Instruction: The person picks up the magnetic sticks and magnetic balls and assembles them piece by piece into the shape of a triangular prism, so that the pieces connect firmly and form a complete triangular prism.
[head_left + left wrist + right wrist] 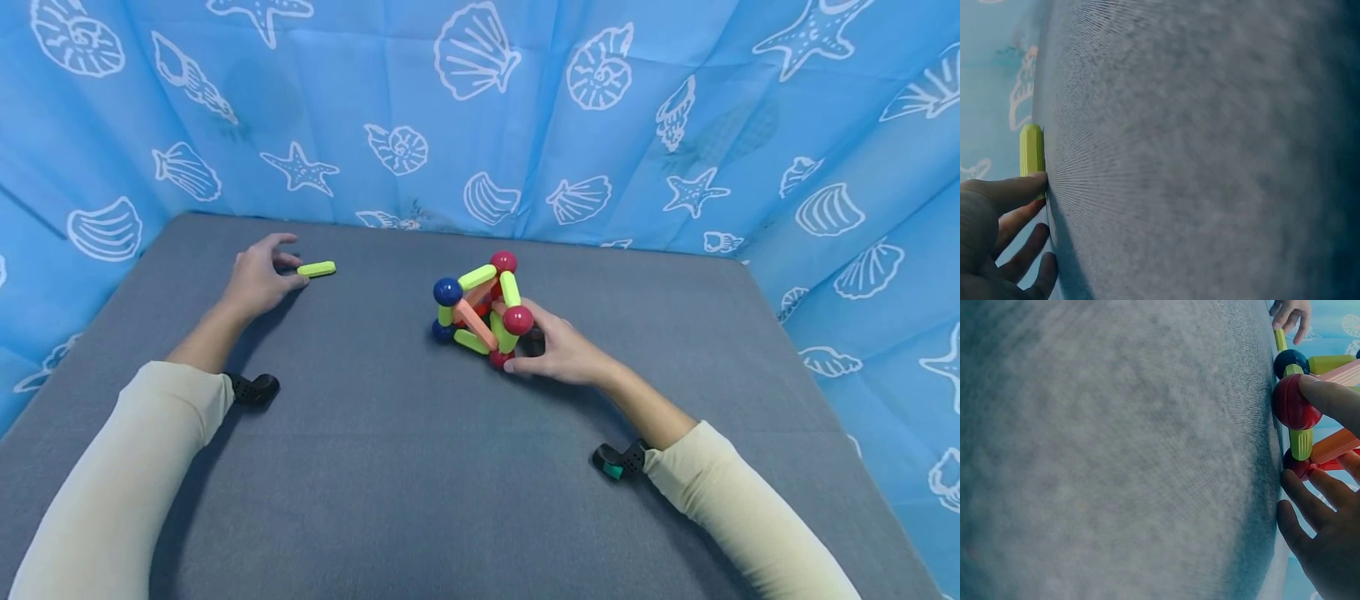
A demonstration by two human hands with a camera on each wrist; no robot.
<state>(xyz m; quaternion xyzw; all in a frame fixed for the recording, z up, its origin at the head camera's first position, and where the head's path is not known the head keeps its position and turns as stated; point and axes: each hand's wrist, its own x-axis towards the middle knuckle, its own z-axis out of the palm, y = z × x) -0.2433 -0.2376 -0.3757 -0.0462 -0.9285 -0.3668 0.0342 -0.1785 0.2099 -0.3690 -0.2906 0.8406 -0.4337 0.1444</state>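
My left hand is at the left of the table, pinching one end of a yellow-green magnetic rod between thumb and forefinger. In the left wrist view the rod points away past the thumb, close to the cloth. My right hand grips the right side of a magnetic ball-and-rod frame. Its thumb lies on a lower red ball, and other fingers reach round toward another red ball. The frame joins red and dark blue balls with yellow-green, orange and red rods; its far side is partly hidden.
Grey cloth covers the table. A blue curtain with white shells and starfish hangs behind it and along the sides. Black wrist devices sit at both sleeve cuffs.
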